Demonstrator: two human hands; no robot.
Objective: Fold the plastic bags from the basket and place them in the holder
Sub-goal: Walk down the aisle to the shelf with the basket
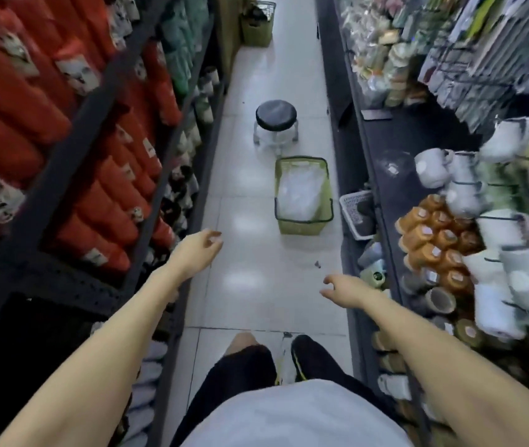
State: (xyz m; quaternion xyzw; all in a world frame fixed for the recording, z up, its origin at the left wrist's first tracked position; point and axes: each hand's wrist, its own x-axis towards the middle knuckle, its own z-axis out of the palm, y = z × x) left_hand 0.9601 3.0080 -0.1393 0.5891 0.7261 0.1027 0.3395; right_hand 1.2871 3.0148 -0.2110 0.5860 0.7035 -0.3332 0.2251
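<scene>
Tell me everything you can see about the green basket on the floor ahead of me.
The green basket is a rectangular, plastic-looking basket with dark handles lying down along its rim. It stands upright on the pale tiled floor, close to the right-hand shelving, just this side of a black round stool. Clear plastic bags fill it loosely. The left hand and right hand are apart from it.

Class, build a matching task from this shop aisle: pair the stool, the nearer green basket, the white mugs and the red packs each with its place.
Column one:
1 stool
2 nearer green basket
3 white mugs
4 red packs

Column two:
A racked along the left side
B mid-aisle, holding clear plastic bags
C racked along the right side
D mid-aisle, beyond that basket

Pairs: 1-D, 2-B, 3-C, 4-A
</scene>
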